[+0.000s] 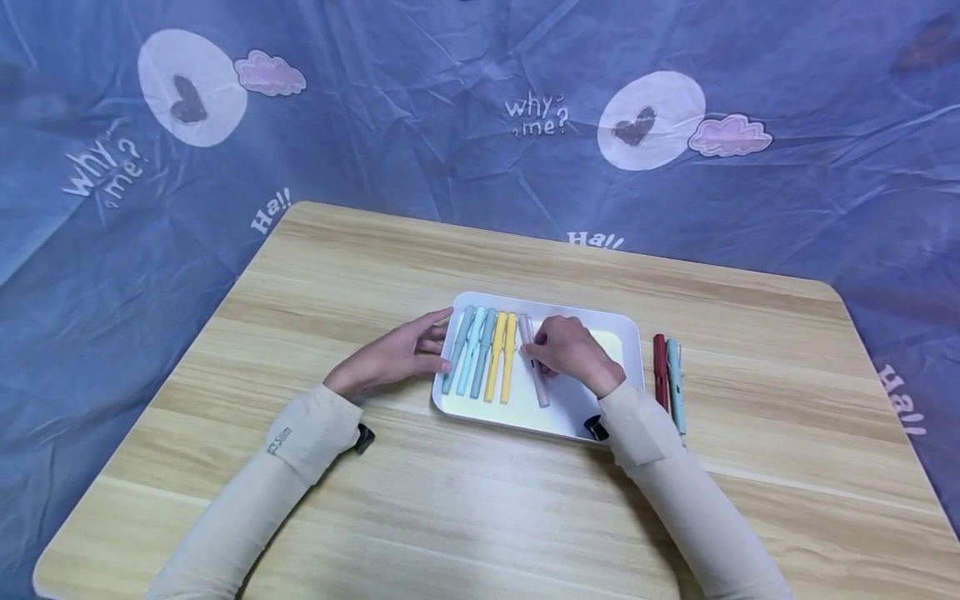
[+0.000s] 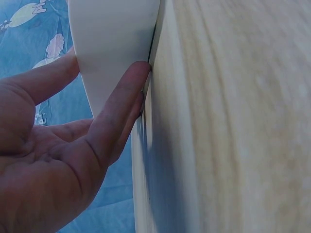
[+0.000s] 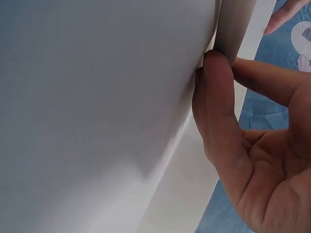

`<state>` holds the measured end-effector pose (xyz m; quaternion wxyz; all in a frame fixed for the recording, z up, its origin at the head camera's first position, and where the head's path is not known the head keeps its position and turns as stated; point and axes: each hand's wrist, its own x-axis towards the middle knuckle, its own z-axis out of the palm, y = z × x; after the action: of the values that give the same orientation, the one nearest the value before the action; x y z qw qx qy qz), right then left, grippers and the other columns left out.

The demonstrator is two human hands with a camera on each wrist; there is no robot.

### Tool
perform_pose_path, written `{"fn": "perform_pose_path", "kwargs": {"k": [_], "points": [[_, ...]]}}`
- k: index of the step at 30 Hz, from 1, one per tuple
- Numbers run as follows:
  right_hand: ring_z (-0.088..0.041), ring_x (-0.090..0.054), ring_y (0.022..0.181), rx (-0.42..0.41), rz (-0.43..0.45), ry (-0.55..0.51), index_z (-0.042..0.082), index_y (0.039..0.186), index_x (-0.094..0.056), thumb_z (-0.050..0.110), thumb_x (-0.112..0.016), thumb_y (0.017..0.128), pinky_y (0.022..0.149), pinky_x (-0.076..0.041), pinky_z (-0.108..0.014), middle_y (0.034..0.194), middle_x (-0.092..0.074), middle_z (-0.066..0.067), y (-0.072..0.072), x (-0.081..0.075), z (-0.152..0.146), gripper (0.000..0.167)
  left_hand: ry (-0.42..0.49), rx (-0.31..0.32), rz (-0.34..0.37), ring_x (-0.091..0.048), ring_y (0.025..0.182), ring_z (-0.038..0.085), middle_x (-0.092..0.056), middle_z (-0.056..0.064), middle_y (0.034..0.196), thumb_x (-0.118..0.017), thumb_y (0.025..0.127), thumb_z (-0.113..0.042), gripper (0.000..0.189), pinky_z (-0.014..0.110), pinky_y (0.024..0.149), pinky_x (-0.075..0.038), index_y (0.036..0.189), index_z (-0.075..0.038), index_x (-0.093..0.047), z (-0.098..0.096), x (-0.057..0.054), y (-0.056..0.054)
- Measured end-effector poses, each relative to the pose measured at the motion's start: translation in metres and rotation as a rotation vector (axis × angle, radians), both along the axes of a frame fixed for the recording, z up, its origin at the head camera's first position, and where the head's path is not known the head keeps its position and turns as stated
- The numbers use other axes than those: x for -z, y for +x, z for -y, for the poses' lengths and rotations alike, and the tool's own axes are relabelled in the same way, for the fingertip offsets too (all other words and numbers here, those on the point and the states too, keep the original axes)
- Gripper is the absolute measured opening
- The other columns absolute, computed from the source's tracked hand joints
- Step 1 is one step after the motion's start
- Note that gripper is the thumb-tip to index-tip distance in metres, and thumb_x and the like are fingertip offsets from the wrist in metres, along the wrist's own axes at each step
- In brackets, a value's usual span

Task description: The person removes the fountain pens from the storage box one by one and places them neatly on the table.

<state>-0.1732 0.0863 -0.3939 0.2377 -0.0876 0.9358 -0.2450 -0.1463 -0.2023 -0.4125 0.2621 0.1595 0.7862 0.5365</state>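
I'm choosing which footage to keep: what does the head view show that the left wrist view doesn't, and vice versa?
Only the head view shows five pens side by side in the white tray, the right hand pinching a pale purple pen, and a red pen and teal pen lying on the tabletop.

Only the left wrist view shows the palm side of the left hand and the tray's outer wall beside it.

Both show the tabletop, the printed blue cloth, and the left hand touching the tray.

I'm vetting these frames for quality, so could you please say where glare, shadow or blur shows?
Head: soft glare on the pale wood-grain table; left wrist: dark shadow there, blurred grain; right wrist: grey shade across much of the white rectangular tray.
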Motion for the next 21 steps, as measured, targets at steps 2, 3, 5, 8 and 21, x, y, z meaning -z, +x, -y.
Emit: {"fn": "perform_pose_path", "kwargs": {"k": [2,3,5,8,21], "points": [[-0.015,-0.062,0.061,0.005,0.001,-0.006,-0.001,0.097,-0.076,0.02,-0.07,0.101,0.055,-0.045,-0.025,0.07,-0.068,-0.006,0.0,0.0,-0.001,0.022,0.005,0.002,0.0,-0.052,0.137,0.035,-0.041,0.022,0.16,-0.074,0.098,-0.009,0.091,0.046,0.112,-0.045,0.167,-0.007,-0.015,0.0,0.0,0.0],[-0.015,-0.062,0.062,0.007,0.001,-0.009,-0.001,0.098,-0.076,0.02,-0.071,0.101,0.055,-0.046,-0.025,0.071,-0.068,-0.006,0.001,-0.001,-0.001,0.023,0.006,0.002,0.0,-0.052,0.137,0.035,-0.041,0.022,0.16,-0.074,0.098,-0.009,0.091,0.046,0.112,-0.045,0.167,-0.007,-0.015,0.0,0.0,0.0],[-0.015,-0.063,0.063,0.008,0.0,-0.016,-0.002,0.101,-0.075,0.02,-0.07,0.101,0.056,-0.047,-0.025,0.072,-0.069,-0.006,0.001,-0.002,-0.002,0.023,0.007,0.002,0.0,-0.052,0.137,0.035,-0.04,0.022,0.16,-0.074,0.098,-0.008,0.091,0.045,0.112,-0.046,0.167,-0.007,-0.015,0.0,0.001,0.0],[-0.015,-0.065,0.064,0.011,-0.002,-0.029,-0.003,0.104,-0.074,0.02,-0.069,0.101,0.058,-0.049,-0.026,0.075,-0.07,-0.006,0.0,-0.004,-0.004,0.024,0.008,0.002,0.0,-0.052,0.137,0.035,-0.04,0.022,0.16,-0.073,0.098,-0.007,0.09,0.044,0.111,-0.047,0.167,-0.007,-0.015,0.0,0.001,0.0],[-0.016,-0.07,0.066,0.048,-0.039,-0.101,0.001,0.095,-0.071,0.022,-0.068,0.103,0.066,-0.056,-0.031,0.076,-0.072,-0.006,0.005,-0.026,-0.017,0.023,0.035,-0.004,0.032,-0.05,0.138,0.036,-0.039,0.022,0.161,-0.074,0.097,-0.007,0.091,0.041,0.104,-0.053,0.167,-0.007,-0.015,-0.001,-0.001,0.0]]}}
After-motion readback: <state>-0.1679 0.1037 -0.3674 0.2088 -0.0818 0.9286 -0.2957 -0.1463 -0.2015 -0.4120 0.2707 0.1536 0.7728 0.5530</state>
